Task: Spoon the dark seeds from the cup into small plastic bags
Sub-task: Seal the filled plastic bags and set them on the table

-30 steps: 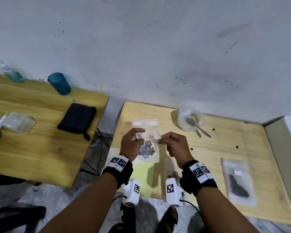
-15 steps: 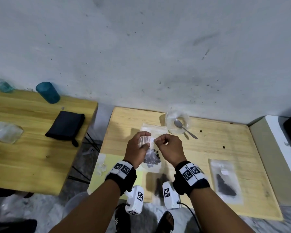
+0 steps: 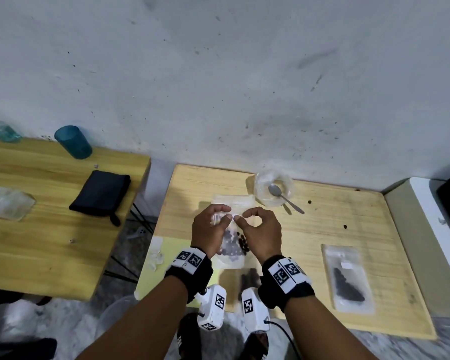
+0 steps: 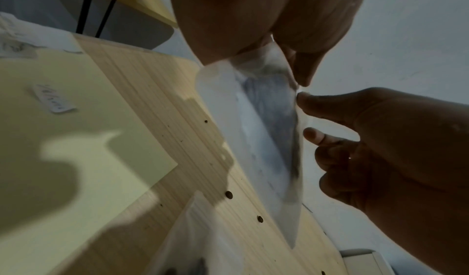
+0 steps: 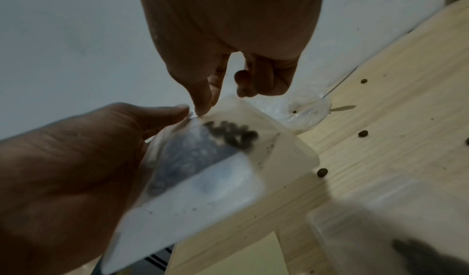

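Observation:
A small clear bag [image 3: 233,245] with dark seeds [image 5: 230,133] in it hangs above the wooden table [image 3: 348,229]. My left hand [image 3: 221,216] and right hand [image 3: 240,219] both pinch its top edge, their fingertips almost touching. The left wrist view shows the bag [image 4: 266,129] edge-on between the two hands. A clear cup [image 3: 273,188] with a metal spoon [image 3: 283,196] in it stands behind the hands, near the wall. A filled bag [image 3: 347,279] lies flat at the right, and another bag [image 3: 248,279] lies under my wrists.
Loose seeds [image 3: 309,202] dot the table to the right. A pale yellow sheet [image 3: 164,261] covers its near left corner. The second table at the left holds a teal cup [image 3: 73,141], a black pouch [image 3: 100,193] and clear bags [image 3: 9,203]. A white box [image 3: 439,229] stands at the right.
The two hands have moved toward each other along the bag's top edge, from apart to nearly touching. The bag stays held between them.

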The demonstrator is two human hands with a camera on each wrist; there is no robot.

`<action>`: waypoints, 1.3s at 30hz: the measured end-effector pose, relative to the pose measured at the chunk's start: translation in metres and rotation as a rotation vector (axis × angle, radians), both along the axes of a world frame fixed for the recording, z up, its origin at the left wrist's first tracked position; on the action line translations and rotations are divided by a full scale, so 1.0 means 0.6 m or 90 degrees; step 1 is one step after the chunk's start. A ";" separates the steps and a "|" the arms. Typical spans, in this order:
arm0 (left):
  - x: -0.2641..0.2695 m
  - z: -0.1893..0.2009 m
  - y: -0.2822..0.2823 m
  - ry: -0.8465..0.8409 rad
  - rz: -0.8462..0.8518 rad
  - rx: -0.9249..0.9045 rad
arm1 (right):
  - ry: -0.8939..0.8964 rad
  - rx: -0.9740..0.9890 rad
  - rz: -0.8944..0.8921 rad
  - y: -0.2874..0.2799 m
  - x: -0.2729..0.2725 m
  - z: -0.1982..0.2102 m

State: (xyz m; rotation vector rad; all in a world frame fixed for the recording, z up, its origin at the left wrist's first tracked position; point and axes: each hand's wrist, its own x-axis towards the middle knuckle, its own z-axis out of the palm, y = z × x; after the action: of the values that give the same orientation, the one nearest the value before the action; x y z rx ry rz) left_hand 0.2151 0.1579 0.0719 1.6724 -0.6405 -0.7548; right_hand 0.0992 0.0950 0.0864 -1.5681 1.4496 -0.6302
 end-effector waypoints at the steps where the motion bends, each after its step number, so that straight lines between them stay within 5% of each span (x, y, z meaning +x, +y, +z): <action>1: 0.001 0.001 0.001 -0.001 -0.007 0.001 | -0.014 0.010 -0.006 -0.002 -0.001 -0.003; 17: 0.010 -0.005 0.009 0.038 -0.075 -0.003 | -0.105 0.025 0.018 -0.003 -0.011 -0.014; 26: 0.009 -0.013 -0.008 0.235 -0.023 0.013 | -0.145 0.198 0.095 0.006 -0.081 -0.037; 33: -0.071 -0.037 -0.032 0.154 -0.125 0.110 | -0.164 0.194 -0.040 -0.015 -0.173 -0.065; 39: -0.200 -0.075 -0.079 0.257 -0.297 0.233 | 0.004 0.169 -0.109 -0.039 -0.315 -0.082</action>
State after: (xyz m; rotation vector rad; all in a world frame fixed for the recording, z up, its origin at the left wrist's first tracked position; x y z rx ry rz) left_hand 0.0950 0.1104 0.0267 1.6361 -0.6335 -1.5772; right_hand -0.0901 0.0718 0.0371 -1.2522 1.6126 -0.5066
